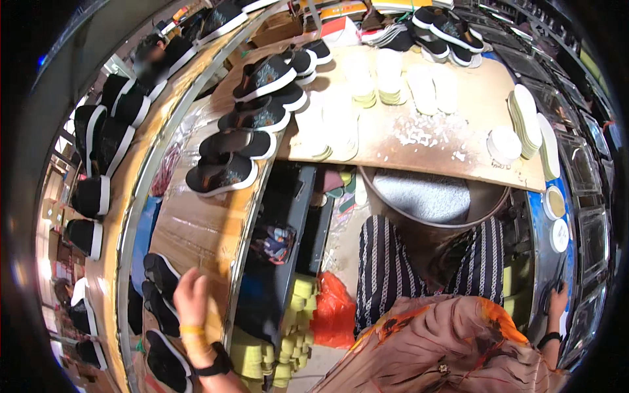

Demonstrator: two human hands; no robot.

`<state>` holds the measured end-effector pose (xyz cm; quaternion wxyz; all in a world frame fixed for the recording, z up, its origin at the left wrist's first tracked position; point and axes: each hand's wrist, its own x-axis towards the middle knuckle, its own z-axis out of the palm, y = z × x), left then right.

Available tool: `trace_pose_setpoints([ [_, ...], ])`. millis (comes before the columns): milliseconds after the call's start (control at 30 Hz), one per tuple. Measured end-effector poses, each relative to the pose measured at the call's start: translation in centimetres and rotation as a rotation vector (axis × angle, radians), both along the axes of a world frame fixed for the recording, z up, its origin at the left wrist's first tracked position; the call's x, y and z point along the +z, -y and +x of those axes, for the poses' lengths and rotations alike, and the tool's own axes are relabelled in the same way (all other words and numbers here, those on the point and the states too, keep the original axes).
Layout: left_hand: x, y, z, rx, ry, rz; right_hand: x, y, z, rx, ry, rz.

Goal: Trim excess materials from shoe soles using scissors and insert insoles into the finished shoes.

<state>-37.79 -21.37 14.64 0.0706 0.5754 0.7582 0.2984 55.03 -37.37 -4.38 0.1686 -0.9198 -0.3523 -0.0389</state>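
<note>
My left hand (190, 293) reaches out to the left over a wooden shelf (196, 232), fingers apart and holding nothing. It wears a yellow band and a black wristband. Just left of it lie black slip-on shoes (160, 274), with another black shoe (165, 359) lower down. My right hand (558, 300) is at the far right beside a metal rail (538, 262), its fingers against a small dark object (546, 295); its grip is too small to make out. My striped trousers (385, 268) and patterned top (445, 347) fill the lower middle.
A wooden worktable (426, 147) ahead carries stacks of white insoles (390, 75), a fanned insole stack (526, 118) and black shoes with white soles (223, 175). Below it sit a round bin (422, 196), an orange bag (331, 308) and yellow blocks (291, 340). Another person (151, 56) stands far left.
</note>
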Motion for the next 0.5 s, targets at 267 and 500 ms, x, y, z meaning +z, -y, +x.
trace_pose_setpoints([
  [267,3.9,-24.2,10.8,0.078,-0.501,-0.161,9.9,-9.4,-1.7,0.164,-0.185,-0.850],
  [500,2.4,-32.7,8.3,-0.258,-0.165,-0.193,36.6,-35.7,-19.3,0.977,-0.618,-0.661],
])
